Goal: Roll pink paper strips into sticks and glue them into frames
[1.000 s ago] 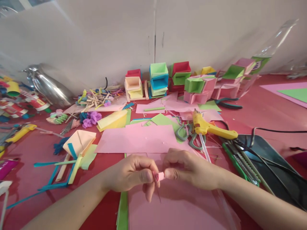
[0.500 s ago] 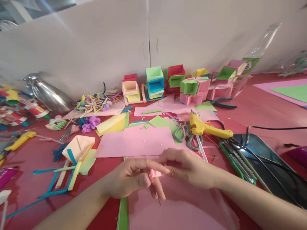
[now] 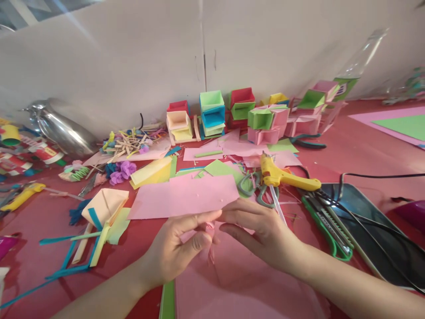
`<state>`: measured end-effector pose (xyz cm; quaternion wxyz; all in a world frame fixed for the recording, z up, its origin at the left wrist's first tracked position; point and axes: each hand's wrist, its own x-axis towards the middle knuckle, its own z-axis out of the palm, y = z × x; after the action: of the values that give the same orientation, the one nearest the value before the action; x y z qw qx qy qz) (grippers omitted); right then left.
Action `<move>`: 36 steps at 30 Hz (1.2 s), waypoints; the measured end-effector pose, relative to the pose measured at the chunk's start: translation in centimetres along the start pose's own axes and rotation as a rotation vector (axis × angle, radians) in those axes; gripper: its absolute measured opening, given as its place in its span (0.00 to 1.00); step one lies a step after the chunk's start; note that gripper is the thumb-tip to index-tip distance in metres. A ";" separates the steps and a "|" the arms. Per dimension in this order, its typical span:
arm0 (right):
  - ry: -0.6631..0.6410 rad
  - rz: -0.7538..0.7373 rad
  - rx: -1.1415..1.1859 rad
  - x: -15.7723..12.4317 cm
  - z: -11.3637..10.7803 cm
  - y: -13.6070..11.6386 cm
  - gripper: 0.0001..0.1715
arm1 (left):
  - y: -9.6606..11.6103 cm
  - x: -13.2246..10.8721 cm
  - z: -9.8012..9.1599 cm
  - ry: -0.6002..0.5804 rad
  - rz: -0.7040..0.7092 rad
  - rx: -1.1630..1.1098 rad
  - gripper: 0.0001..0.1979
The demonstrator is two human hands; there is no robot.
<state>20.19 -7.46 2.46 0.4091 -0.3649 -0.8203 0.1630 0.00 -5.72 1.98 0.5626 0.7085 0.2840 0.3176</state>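
Note:
My left hand (image 3: 181, 250) is closed, thumb and fingers pinching a small pink rolled paper strip (image 3: 210, 226). A loose pink end hangs down below these fingers. My right hand (image 3: 260, 237) is just right of it, its thumb spread from its fingers and nothing visible between them. The right fingertips meet or nearly meet the left index fingertip. Beneath both hands lie pink paper sheets (image 3: 239, 290), with a green sheet (image 3: 168, 301) showing at their left edge. Just beyond is a pink rectangular sheet (image 3: 186, 195).
A yellow glue gun (image 3: 288, 177), grey-handled scissors (image 3: 250, 184) and a green cutter (image 3: 327, 228) lie to the right beside a dark tablet-like panel (image 3: 361, 230) with cables. Folded paper boxes (image 3: 212, 116) stand along the wall. A paper strip model (image 3: 102, 208) sits left.
The fingers of my right hand have opened from the pink paper. Its loose end now hangs downward from my left hand. The view has shifted slightly.

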 end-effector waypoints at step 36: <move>-0.008 0.160 -0.015 0.8 -2.8 -1.4 0.14 | -2.5 2.2 -1.2 0.025 0.075 0.564 0.13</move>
<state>21.46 -7.88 5.42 0.3886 -0.4318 -0.7913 0.1906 0.42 -2.80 0.04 0.3275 0.8431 0.3418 0.2552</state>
